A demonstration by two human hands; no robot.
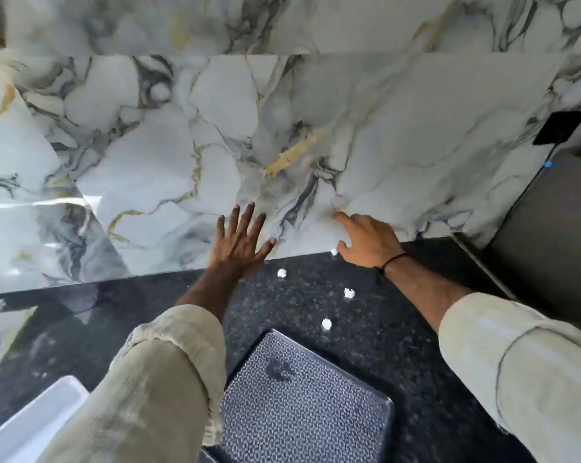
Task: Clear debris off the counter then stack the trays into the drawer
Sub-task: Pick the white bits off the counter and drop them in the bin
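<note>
Several small crumpled white paper bits lie on the dark speckled counter [382, 345]: one [282, 273] near the wall, one [349, 293] further right, one [326, 324] just behind the tray, and one [333, 251] at my right thumb. A patterned blue-white tray [302, 406] sits at the near edge between my arms. My left hand [240, 238] is spread flat with fingers apart against the marble backsplash, holding nothing. My right hand [366, 243] rests at the wall's base, index finger pointing out, thumb touching the nearest paper bit.
The marble backsplash [282, 135] rises right behind the counter. A white tray edge [31, 422] shows at the lower left. A dark appliance surface [549, 245] borders the counter on the right.
</note>
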